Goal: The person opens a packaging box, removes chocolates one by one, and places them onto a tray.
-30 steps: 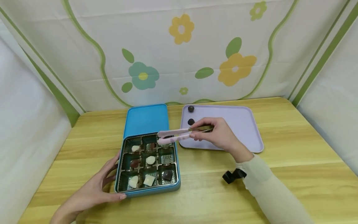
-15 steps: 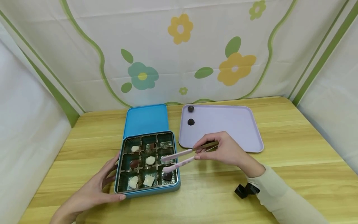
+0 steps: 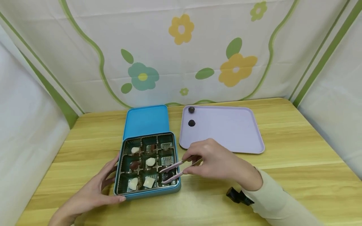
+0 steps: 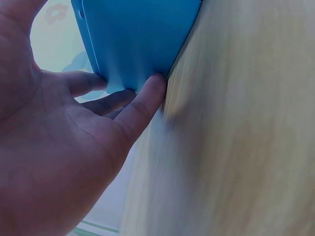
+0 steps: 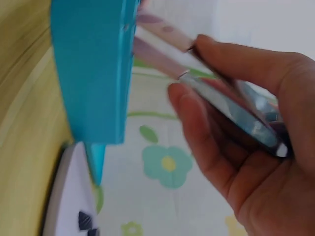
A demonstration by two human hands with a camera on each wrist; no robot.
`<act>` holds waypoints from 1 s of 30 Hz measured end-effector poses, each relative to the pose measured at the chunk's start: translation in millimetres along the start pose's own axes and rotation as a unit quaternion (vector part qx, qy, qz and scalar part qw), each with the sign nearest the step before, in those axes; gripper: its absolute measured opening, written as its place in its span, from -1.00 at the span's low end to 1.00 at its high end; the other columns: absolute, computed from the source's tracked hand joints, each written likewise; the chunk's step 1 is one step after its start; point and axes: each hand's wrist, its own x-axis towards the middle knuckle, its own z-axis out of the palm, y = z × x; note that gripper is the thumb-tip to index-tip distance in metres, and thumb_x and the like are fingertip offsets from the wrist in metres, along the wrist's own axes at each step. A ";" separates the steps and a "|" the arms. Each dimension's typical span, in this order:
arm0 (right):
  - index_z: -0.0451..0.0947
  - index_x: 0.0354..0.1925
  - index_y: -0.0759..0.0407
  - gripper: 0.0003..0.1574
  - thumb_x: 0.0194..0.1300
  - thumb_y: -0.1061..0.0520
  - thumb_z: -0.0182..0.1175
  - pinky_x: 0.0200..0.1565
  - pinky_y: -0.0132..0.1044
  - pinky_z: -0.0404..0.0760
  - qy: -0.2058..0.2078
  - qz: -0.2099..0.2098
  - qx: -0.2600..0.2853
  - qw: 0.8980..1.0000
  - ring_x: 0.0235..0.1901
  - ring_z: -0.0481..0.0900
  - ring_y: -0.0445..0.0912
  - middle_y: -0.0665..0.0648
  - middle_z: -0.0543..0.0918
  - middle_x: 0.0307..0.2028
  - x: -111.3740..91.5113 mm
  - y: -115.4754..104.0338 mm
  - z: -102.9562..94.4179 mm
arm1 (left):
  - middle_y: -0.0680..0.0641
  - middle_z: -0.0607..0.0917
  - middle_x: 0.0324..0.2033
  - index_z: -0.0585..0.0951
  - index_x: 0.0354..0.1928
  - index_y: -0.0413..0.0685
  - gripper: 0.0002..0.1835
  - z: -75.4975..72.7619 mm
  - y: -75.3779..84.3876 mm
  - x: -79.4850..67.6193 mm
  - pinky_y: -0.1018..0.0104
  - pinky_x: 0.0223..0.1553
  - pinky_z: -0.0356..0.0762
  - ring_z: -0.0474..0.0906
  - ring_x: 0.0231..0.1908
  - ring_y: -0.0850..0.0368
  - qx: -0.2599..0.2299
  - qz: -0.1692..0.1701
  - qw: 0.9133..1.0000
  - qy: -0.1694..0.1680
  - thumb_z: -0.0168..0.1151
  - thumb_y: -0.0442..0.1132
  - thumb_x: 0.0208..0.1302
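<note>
My right hand [image 3: 215, 161] holds small tongs [image 3: 173, 168] with metal handles and pink tips. The tips stand apart over the front right compartment of a blue tin [image 3: 147, 194], on either side of a dark chocolate [image 3: 167, 176]. In the right wrist view the tin's wall hides the tips. My left hand [image 3: 90, 193] touches the tin's left side and front corner with outstretched fingers and thumb [image 4: 152, 91]. The tin's divided insert bears white chocolates, such as a square one [image 3: 149, 182], and brown ones, such as an oval [image 3: 134, 165].
The blue lid [image 3: 147, 121] lies behind the tin. Right of it is a lilac tray [image 3: 226, 128] bearing two round dark chocolates [image 3: 191, 123]. A flowered cloth [image 3: 175, 62] hangs along the back of the wooden table [image 3: 297, 163].
The right hand has brought the tongs forward from the back right compartment to the front right one; their tips spread, then narrowed somewhat. The left hand stays at the tin.
</note>
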 end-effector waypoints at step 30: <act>0.85 -0.21 0.00 -0.87 0.25 0.10 0.60 -0.35 -0.29 0.75 -0.027 0.161 0.164 0.973 -0.44 0.81 -0.09 -0.04 0.84 -0.39 2.8 36.1 -9.2 | -0.40 -0.15 0.71 -0.18 0.76 0.47 0.32 -1.4 -1.0 -1.4 0.63 0.21 0.41 0.23 0.49 -0.66 0.007 0.004 1.000 0.001 0.60 -0.23 0.26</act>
